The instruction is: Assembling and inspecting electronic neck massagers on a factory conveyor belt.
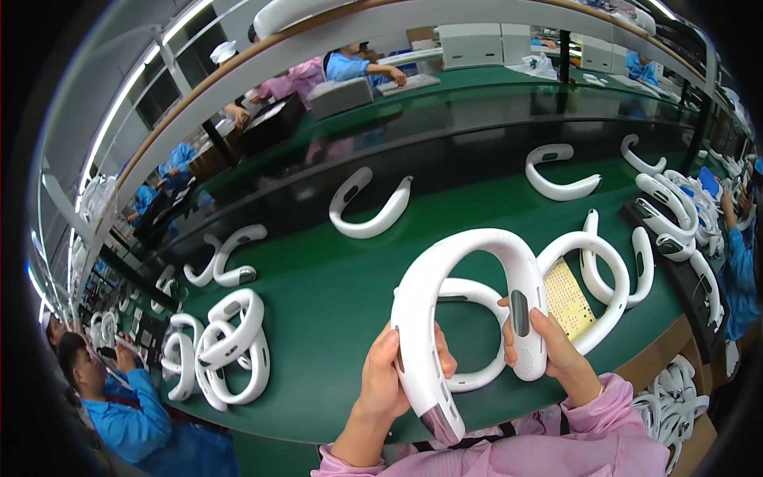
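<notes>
I hold a white U-shaped neck-band device (469,250) up over the green bench, its open ends pointing toward me. My left hand (387,380) grips its left arm near the silver tip. My right hand (556,350) grips its right arm, thumb beside a dark oval window. Just behind it lie two more white neck bands (477,296) (612,274) and a yellow perforated card (571,300).
The green bench (334,302) carries other white neck bands: one in the middle (367,208), one far right (556,173), a pile at left (226,350), a row at right (675,222). A person in blue (131,413) sits lower left; others work beyond the shelf.
</notes>
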Tool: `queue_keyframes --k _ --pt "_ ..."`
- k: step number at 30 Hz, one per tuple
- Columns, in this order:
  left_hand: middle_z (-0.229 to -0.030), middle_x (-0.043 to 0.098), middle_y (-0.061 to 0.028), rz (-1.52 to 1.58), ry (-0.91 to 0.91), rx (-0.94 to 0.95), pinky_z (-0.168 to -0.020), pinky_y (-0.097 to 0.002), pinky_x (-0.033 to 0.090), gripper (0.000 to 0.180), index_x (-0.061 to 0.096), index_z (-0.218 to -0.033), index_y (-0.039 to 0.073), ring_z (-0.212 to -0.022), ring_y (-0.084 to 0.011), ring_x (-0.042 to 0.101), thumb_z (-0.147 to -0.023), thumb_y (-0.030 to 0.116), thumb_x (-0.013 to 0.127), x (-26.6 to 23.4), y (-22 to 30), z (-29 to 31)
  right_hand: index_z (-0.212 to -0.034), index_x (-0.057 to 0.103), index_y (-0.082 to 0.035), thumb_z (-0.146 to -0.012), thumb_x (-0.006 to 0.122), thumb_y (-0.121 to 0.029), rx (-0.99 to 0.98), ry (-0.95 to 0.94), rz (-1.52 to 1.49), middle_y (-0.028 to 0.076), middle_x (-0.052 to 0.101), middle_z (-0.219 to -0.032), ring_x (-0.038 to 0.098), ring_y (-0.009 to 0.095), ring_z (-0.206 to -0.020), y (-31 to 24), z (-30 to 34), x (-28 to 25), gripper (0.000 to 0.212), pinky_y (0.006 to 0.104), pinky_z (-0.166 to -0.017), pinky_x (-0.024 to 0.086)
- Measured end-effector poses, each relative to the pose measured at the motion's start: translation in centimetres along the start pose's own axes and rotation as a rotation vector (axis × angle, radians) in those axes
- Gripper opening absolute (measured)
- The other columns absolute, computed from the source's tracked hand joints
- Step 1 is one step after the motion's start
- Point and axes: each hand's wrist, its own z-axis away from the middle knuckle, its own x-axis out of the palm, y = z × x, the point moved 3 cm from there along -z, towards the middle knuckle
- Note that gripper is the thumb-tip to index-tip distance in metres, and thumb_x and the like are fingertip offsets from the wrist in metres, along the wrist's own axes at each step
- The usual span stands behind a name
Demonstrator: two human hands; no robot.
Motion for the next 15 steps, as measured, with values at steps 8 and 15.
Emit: queue_keyframes --k 8,15 --pt "-0.077 0.052 -0.0113 0.281 0.105 -0.037 -0.052 -0.0344 0.049 0.040 0.046 -0.105 -0.003 -0.060 -0.0211 0.053 -0.089 0.032 0.037 -0.9 -0.6 1.1 -0.122 0.037 0.000 -0.091 0.045 -0.039 0.053 0.044 0.072 0.008 0.055 -0.075 0.056 0.014 -0.059 0.5 0.1 0.4 0.050 0.0271 -0.054 0.047" --pt "-0.076 0.057 -0.0227 -0.260 0.142 0.049 -0.051 -0.0355 0.053 0.056 0.033 -0.116 -0.007 -0.057 -0.0255 0.060 -0.083 0.036 0.044 4.7 -0.3 1.2 -0.119 0.042 0.001 -0.095 0.038 -0.037 0.083 0.162 0.081 0.011 0.059 -0.089 0.061 0.017 -0.076 1.7 -1.0 0.7 0.045 0.0295 -0.069 0.052"
